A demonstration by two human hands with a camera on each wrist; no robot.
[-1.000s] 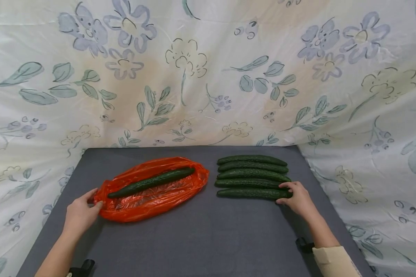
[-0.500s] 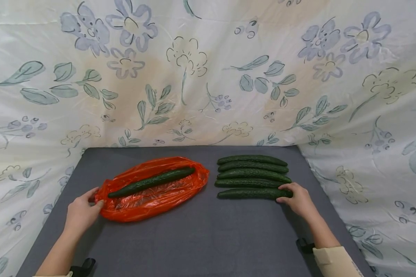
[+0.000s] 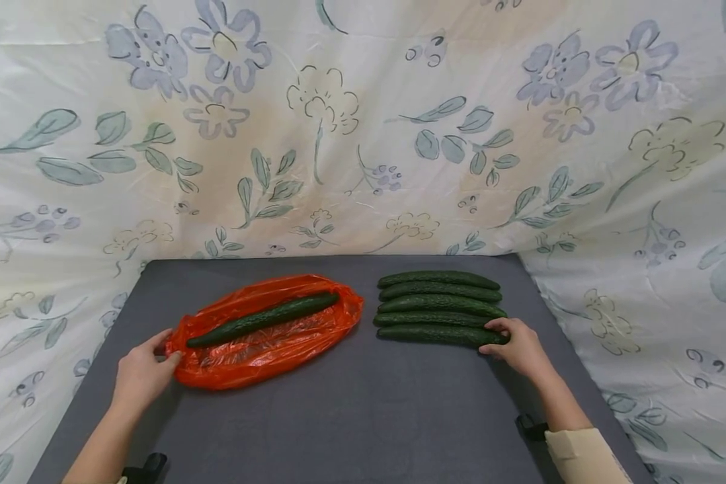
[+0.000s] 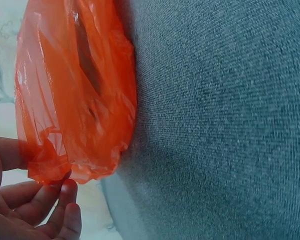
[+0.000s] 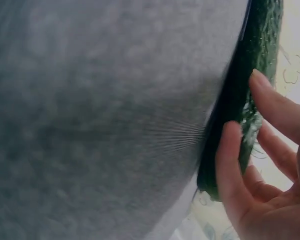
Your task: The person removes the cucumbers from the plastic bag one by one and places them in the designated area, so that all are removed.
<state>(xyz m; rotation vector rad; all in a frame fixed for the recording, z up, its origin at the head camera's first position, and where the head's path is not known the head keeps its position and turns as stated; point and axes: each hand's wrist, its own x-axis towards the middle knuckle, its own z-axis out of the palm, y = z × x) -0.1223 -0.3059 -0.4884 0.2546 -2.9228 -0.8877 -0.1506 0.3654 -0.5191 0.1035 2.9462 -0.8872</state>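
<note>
An orange-red plastic bag lies spread on the left of the table, and one dark green cucumber rests in its opening. My left hand pinches the bag's left end between thumb and fingers; the left wrist view shows the gathered film at the fingertips. On the right, several cucumbers lie side by side in a row. My right hand grips the right end of the nearest cucumber, thumb on its near side. In the right wrist view this cucumber lies low against the cloth.
The dark grey table runs across the foreground, between and in front of the hands. A floral curtain hangs behind the table and along both sides. Black straps sit at the wrists.
The nearest cucumber has shifted slightly away from me, up against the row, with my right hand on its end. The left hand and bag have stayed put.
</note>
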